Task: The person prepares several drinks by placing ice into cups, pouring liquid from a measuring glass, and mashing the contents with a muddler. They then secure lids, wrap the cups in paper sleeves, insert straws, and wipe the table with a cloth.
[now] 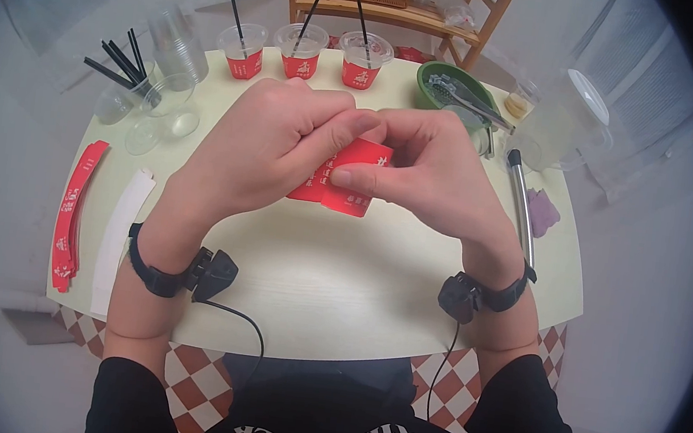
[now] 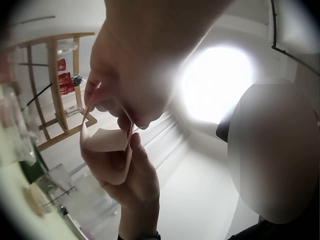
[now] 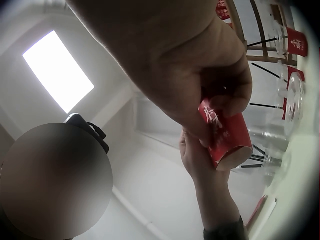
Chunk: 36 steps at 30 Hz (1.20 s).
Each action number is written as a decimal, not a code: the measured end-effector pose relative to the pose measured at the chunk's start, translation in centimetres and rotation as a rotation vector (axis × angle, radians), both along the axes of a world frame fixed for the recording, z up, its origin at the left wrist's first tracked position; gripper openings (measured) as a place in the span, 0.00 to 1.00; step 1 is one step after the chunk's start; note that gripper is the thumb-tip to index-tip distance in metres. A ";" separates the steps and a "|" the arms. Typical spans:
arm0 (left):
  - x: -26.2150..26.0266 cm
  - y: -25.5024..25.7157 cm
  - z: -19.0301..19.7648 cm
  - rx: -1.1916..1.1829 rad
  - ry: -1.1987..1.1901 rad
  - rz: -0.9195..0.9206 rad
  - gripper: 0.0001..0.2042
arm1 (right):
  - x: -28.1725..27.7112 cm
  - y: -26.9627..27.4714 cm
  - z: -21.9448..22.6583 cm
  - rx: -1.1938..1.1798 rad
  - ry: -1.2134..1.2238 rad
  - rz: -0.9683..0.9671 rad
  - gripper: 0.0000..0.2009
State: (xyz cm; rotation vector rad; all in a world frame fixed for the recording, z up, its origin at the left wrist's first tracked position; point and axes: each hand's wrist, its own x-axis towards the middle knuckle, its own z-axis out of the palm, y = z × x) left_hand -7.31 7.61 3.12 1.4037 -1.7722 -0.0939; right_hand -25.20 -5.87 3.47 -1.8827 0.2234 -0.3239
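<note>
Both hands hold a red paper cup sleeve [image 1: 359, 184] with white lettering, raised above the middle of the table. It is bent round into a ring, its white inner side [image 2: 106, 140] showing in the left wrist view. My left hand [image 1: 261, 143] grips one side, thumb near the top edge. The right hand [image 1: 437, 171] pinches the other side, its thumb flat on the printed front where two layers overlap. From the right wrist, the sleeve [image 3: 230, 137] looks like an open tube. Some fingers are hidden behind the paper.
Three lidded cups [image 1: 300, 64] with red sleeves and black straws stand at the back. Flat red sleeves [image 1: 73, 215] and white strips [image 1: 120, 229] lie left, near clear cups [image 1: 180, 44] and straws. At right are a green basin [image 1: 437, 98], a pitcher [image 1: 571, 122] and a metal rod [image 1: 521, 206].
</note>
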 end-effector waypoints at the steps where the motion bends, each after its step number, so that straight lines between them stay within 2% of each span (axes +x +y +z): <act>1: 0.0 0.1 0.0 0.009 0.025 -0.003 0.13 | 0.0 0.1 0.3 -0.012 -0.036 -0.034 0.09; 8: 0.7 0.0 -0.1 -0.026 -0.081 0.014 0.16 | 0.6 -0.3 -0.7 0.049 -0.292 -0.082 0.14; 11: 0.3 0.1 0.2 -0.049 -0.118 0.042 0.18 | 0.6 0.2 -0.4 -0.020 -0.290 -0.128 0.14; 13: -0.1 0.3 0.3 0.015 0.110 0.053 0.19 | 0.2 0.3 0.0 0.003 -0.234 -0.129 0.13; 14: 0.0 0.2 0.1 0.015 0.108 0.051 0.19 | 0.1 0.2 0.1 0.025 -0.178 -0.129 0.12; 17: 0.8 -0.5 -0.9 -0.099 0.141 0.079 0.18 | -0.1 0.0 0.1 -0.115 -0.248 -0.147 0.10; 19: 1.2 -1.4 -0.6 -0.322 0.061 0.027 0.25 | 0.0 -0.2 -0.1 -0.076 -0.328 -0.141 0.10; 20: 0.8 -1.0 -0.5 -0.321 0.052 0.023 0.25 | 0.0 -0.3 -0.2 -0.036 -0.401 -0.132 0.11; 22: -1.2 0.5 0.6 0.098 0.501 -0.111 0.35 | 0.1 -0.7 -0.9 -0.082 -0.432 -0.134 0.10; 23: -1.3 0.5 0.7 0.099 0.490 -0.111 0.35 | 0.2 -0.8 -1.0 -0.129 -0.452 -0.132 0.10; 25: -1.2 0.2 0.5 0.149 0.404 0.013 0.38 | 0.2 -0.7 -1.0 -0.165 -0.451 -0.138 0.12; 27: -0.5 0.2 -0.1 0.184 0.489 -0.010 0.38 | 0.5 -0.7 -1.1 -0.196 -0.440 -0.143 0.13; 29: 0.5 0.1 -1.0 -0.004 0.601 0.143 0.37 | 1.0 -1.4 -1.2 -0.204 -0.466 -0.319 0.18; 30: 1.5 -0.1 -1.7 0.002 0.596 0.143 0.37 | 1.2 -1.6 -1.4 -0.215 -0.377 -0.367 0.26; 31: 2.6 -0.4 -2.6 -0.127 0.648 0.226 0.37 | 1.7 -1.7 -2.2 -0.211 -0.381 -0.369 0.26; 32: 3.6 -0.6 -3.6 -0.260 0.699 0.310 0.36 | 2.6 -1.7 -3.4 -0.340 -0.423 -0.401 0.29; 33: 4.3 -0.6 -4.8 -0.261 0.694 0.308 0.36 | 3.5 -2.0 -4.7 -0.473 -0.465 -0.432 0.32; 34: 5.0 -0.8 -6.0 -0.296 0.786 0.362 0.35 | 4.3 -2.4 -6.2 -0.529 -0.378 -0.409 0.39; 35: 5.7 -1.0 -7.3 -0.330 0.880 0.417 0.35 | 4.7 -2.4 -7.5 -0.531 -0.382 -0.409 0.39; 36: 6.4 -1.0 -8.6 -0.309 0.978 0.367 0.35 | 5.0 -1.9 -8.6 -0.625 -0.311 -0.382 0.40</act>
